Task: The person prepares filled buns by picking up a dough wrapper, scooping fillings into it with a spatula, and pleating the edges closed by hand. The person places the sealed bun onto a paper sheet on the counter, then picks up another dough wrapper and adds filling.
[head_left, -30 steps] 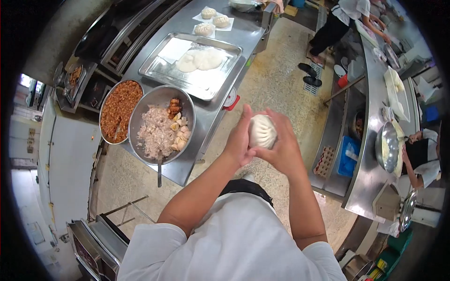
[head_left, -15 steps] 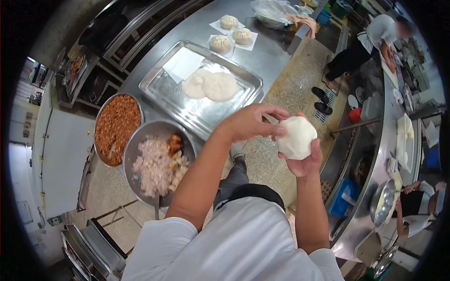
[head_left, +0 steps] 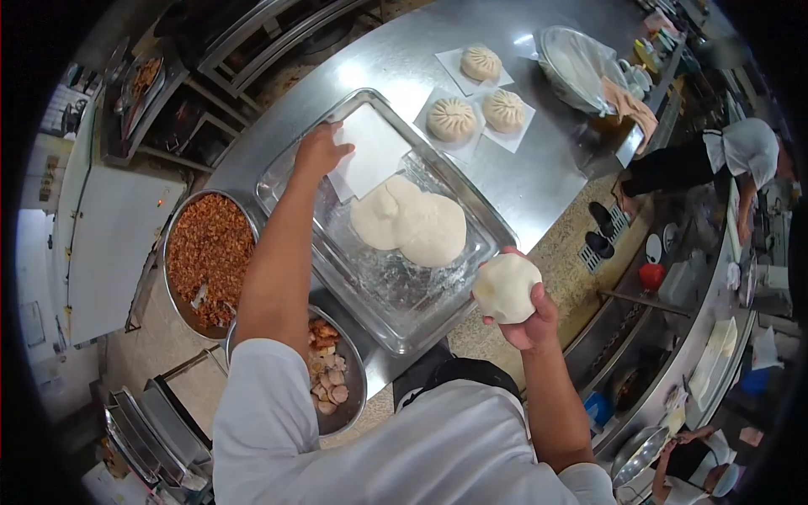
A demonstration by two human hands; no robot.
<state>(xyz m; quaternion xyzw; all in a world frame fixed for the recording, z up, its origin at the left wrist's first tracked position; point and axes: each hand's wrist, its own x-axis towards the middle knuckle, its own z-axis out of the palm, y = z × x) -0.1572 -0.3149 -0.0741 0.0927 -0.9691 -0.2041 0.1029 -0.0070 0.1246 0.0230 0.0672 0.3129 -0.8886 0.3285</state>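
A smooth white ball of bun dough rests in my right hand, whose fingers curl around its underside and side. Over at the far left part of a metal tray, my left hand touches the corner of a stack of white paper squares. Its thumb and forefinger are apart, and the other fingertips are partly hidden. Flat rounds of dough overlap one another beside the paper, on the floury tray bottom.
Three pleated buns sit on paper squares behind the tray. A bowl of reddish-brown filling and a bowl of meat pieces stand at the left. A plastic-covered bowl is at the back. Co-workers stand at the right.
My left hand has left the dough ball and moved far left to the paper stack. My right hand still holds the ball, now closer to the tray. The view has turned left.
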